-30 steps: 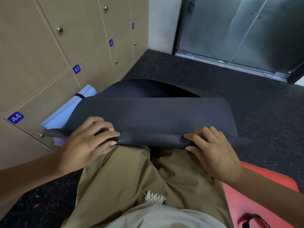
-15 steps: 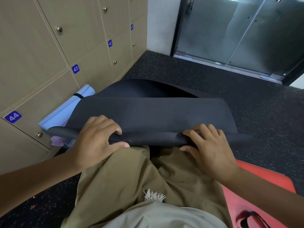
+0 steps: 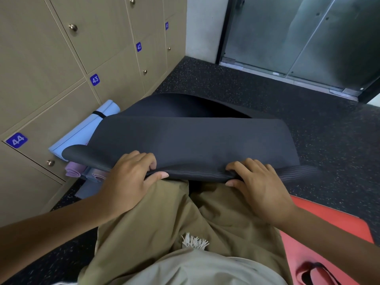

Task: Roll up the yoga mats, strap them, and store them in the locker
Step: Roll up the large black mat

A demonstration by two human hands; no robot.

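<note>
Both my left hand [image 3: 128, 182] and right hand [image 3: 261, 188] grip one dark grey yoga mat [image 3: 191, 145], its near edge curled, ribbed underside showing.

Open speckled floor [image 3: 257, 95] upper centre and right. Blocked at left by lockers [image 3: 61, 79], rolled mats [image 3: 82, 136] stacked at their base. Centre taken by black mat [image 3: 195, 140]; red mat [image 3: 329, 233] lower right.
</note>
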